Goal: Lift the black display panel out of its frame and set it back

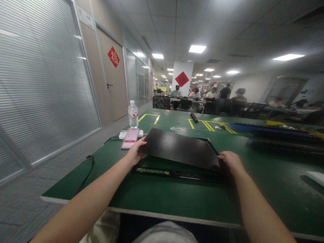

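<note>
A flat black panel (177,146) is tilted up off the green table (162,195), its near edge raised. My left hand (135,152) grips the panel's left edge, thumb on top. At the panel's near right corner my right hand (230,161) is closed on it. Under the raised edge lies a long black frame with a narrow green circuit strip (153,171) along it.
A pink phone (130,137) and a water bottle (133,114) stand at the table's left. Black and blue trays (273,130) are stacked at the right, a white object (316,176) at the far right. A cable hangs off the left edge. Several people sit at distant tables.
</note>
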Available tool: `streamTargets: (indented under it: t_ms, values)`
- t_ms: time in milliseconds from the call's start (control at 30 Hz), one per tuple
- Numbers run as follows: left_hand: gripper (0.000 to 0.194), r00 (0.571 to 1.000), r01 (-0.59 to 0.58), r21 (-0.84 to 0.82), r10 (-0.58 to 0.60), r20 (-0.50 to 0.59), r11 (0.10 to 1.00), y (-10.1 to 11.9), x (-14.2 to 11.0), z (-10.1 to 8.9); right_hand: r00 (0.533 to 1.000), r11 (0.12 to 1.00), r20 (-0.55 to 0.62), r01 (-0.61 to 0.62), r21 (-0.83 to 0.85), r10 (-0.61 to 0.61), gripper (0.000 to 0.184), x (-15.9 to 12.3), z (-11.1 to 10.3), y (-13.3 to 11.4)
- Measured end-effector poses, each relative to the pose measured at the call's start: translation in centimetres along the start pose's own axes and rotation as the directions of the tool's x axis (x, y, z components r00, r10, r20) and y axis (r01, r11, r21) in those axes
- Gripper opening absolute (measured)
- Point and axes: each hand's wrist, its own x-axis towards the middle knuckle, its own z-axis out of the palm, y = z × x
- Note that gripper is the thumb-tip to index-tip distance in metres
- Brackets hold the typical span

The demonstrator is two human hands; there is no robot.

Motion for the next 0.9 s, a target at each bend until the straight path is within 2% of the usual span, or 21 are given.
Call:
streamTargets:
  t_ms: [233,367,433,667,900]
  values:
    - [0.05,1.0,-0.003,0.034,0.002,0.019,0.999,-0.1,0.0,0.0,0.998,0.978,-0.009,0.059,-0.201,-0.062,0.01,0.5,-0.2,0.4]
    - [0.052,0.999,-0.013,0.064,0.011,0.031,0.998,-0.4,0.2,-0.3,0.991,0.906,-0.007,0.122,-0.405,-0.136,0.008,0.1,-0.3,-0.2]
    - [0.054,0.999,-0.013,0.078,0.011,0.031,0.997,-0.5,0.4,-0.5,0.986,0.879,-0.017,0.14,-0.456,-0.166,0.009,-0.1,-0.3,-0.5]
    - [0.053,1.0,-0.013,0.083,0.012,0.017,0.996,-0.7,0.8,-0.8,0.981,0.865,-0.019,0.159,-0.476,-0.191,0.007,-0.3,-0.1,-0.4]
    - [0.054,0.998,-0.015,0.072,0.011,0.054,0.997,-0.6,0.5,-0.6,0.979,0.865,-0.012,0.173,-0.47,-0.203,0.007,-0.3,-0.1,-0.1]
